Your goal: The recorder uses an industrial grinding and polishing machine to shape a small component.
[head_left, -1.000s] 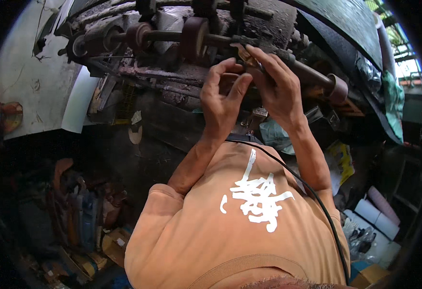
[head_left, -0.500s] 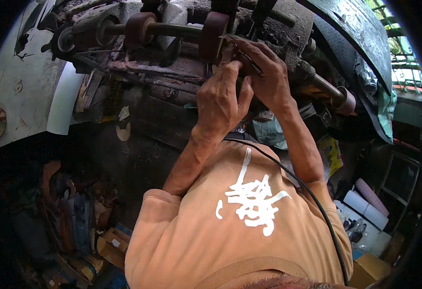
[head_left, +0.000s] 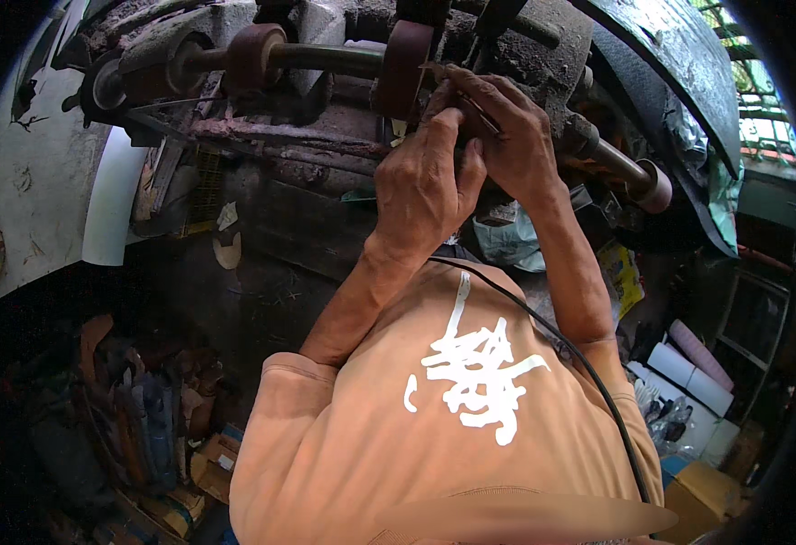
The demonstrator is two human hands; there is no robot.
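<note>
Both hands meet at the right face of a reddish-brown sanding wheel (head_left: pixel 403 71) on a horizontal machine shaft (head_left: pixel 334 60). Between their fingertips is a thin, flat brownish piece (head_left: pixel 433 69); most of it is hidden by the fingers, so its kind cannot be made out. My left hand (head_left: pixel 420 182) is closed, its index finger reaching up to the piece below the wheel's edge. My right hand (head_left: pixel 518 136) is closed around the piece from the right, with its fingertips close to the wheel. Whether the piece touches the wheel cannot be told.
Further left on the shaft sits another reddish wheel (head_left: pixel 254 60), and a small roller (head_left: pixel 652 186) ends the shaft at right. A dark curved guard (head_left: pixel 679 82) rises at upper right. A black cable (head_left: pixel 552 329) crosses my shirt. Cut scraps (head_left: pixel 148 409) are heaped at lower left.
Both hands have shifted very slightly right and down in the picture, still holding the piece beside the wheel. The view has tilted a little.
</note>
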